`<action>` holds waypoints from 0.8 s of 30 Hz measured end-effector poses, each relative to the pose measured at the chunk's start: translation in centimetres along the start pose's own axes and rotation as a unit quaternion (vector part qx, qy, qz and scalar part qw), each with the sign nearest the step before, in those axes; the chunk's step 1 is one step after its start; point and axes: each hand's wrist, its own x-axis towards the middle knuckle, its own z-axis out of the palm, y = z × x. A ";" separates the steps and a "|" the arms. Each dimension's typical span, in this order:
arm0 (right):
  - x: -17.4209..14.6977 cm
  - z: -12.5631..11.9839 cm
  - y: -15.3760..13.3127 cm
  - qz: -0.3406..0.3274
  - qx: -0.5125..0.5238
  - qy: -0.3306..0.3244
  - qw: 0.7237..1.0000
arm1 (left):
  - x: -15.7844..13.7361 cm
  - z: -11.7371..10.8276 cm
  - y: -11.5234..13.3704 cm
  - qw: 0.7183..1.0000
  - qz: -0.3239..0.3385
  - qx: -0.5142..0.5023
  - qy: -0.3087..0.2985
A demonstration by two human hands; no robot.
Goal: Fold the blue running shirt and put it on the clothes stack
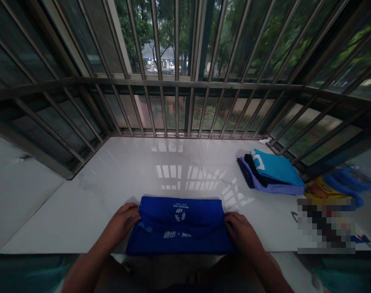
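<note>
A royal-blue T-shirt (179,226) with white lettering and a round white emblem lies folded at the front edge of the white ledge. The emblem's small text appears upside down. My left hand (126,219) is closed on the shirt's upper left edge, fingers pinching the cloth. On the opposite side, my right hand (238,227) grips the right edge at about the same height, its fingertips partly hidden. Between the hands the cloth is slightly wrinkled, with a fold running across it.
A stack of folded clothes (273,169), turquoise on top, sits at the back right of the glossy ledge (112,175). Beside it are a yellow container with a blue lid (332,185) and a blurred-out patch. Metal window bars (188,85) enclose the back and sides.
</note>
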 end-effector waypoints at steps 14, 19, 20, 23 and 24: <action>7.1 0.9 -3.5 0.108 -0.022 0.001 0.994 | 4.1 0.3 1.3 0.991 -0.135 0.011 -0.015; 8.0 1.2 -2.9 0.097 -0.012 0.024 0.995 | 3.8 0.9 0.3 0.981 -0.163 -0.098 -0.046; 8.1 1.2 -2.8 0.096 -0.012 0.027 0.995 | 3.6 1.0 0.3 0.980 -0.169 -0.098 -0.045; 8.1 1.3 -2.7 0.091 -0.017 0.029 0.995 | 3.2 1.2 0.3 0.985 -0.165 -0.047 -0.025; 8.1 1.4 -2.6 0.087 -0.019 0.032 0.995 | 3.2 1.2 0.3 0.987 -0.157 -0.027 -0.015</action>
